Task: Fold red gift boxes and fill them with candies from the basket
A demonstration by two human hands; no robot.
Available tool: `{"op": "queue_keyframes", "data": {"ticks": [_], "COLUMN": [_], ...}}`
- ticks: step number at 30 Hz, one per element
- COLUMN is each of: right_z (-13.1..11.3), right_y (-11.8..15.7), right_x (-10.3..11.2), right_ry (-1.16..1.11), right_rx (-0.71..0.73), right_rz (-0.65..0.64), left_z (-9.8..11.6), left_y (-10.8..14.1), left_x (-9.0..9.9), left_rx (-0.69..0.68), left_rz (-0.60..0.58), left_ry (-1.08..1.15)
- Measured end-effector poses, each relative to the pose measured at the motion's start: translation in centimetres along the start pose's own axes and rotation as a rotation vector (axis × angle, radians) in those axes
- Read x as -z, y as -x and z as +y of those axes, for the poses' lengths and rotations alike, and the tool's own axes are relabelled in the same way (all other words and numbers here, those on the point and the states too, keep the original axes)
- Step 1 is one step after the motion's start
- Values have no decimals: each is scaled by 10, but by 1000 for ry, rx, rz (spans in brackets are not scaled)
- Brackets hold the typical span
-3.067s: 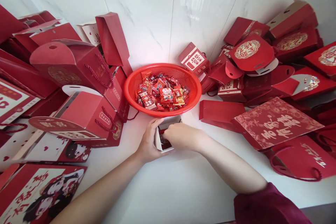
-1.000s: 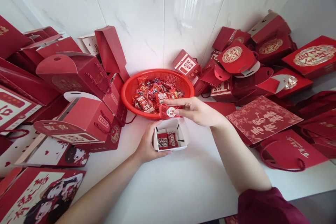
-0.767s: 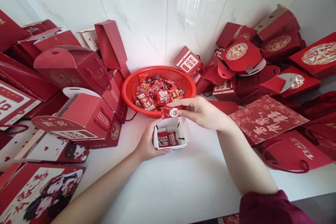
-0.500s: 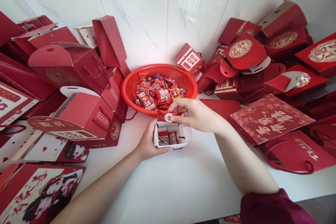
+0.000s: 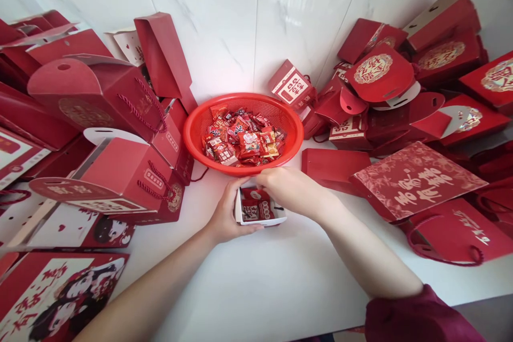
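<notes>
My left hand (image 5: pixel 227 212) is wrapped round the left side of a small open box (image 5: pixel 276 220) with white inner walls, thumb along its near side. Inside lie red wrapped candies (image 5: pixel 256 211). My right hand (image 5: pixel 282 184) reaches over the box's far right corner, its fingers closed and dipping inside at a red candy packet (image 5: pixel 251 192); its fingertips are partly hidden. Just behind the box stands a red plastic basket (image 5: pixel 295 141) holding a heap of wrapped candies (image 5: pixel 242 136).
Red gift boxes with rope handles (image 5: pixel 120 171) are piled on the left. More red boxes (image 5: pixel 380 75) are stacked on the right, with a flat printed box (image 5: pixel 419 181) in front. A tiled wall (image 5: pixel 224 21) closes off the back of the white table (image 5: pixel 256 288).
My right hand has lowered the red candy packet from above the far edge down into the box. My left hand still holds the box in the same place.
</notes>
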State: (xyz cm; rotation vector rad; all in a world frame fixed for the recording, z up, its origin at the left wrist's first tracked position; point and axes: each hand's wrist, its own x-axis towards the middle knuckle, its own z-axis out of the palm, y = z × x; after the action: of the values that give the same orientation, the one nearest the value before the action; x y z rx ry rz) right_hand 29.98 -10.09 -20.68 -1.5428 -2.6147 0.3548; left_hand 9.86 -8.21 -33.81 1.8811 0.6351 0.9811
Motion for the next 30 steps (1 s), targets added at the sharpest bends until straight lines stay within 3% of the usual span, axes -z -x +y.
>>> {"op": "queue_keyframes", "data": {"ticks": [5,10,18,21,26,30], "right_z": [-8,-6,16,17,13,36], "right_y": [6,17,34,38,41,47], "right_x": [10,19,31,35,31,6], "right_ry": [168,61,-144,-216,-356,-459], "right_rx": [-93,-38,-23,-11,63,57], "right_rz": [-23,50,401,498,661,662], "left_z": [-1,-1,3,4,6,5], "left_y": [1,2,2,2,0,1], "left_x": [1,0,3,2,-2,3], "left_rx": [14,19,-164,-134,64,174], "left_rz": [0,-10,-46,-32,184,330], "left_ry": [-21,-13,-137,-16,465,560]}}
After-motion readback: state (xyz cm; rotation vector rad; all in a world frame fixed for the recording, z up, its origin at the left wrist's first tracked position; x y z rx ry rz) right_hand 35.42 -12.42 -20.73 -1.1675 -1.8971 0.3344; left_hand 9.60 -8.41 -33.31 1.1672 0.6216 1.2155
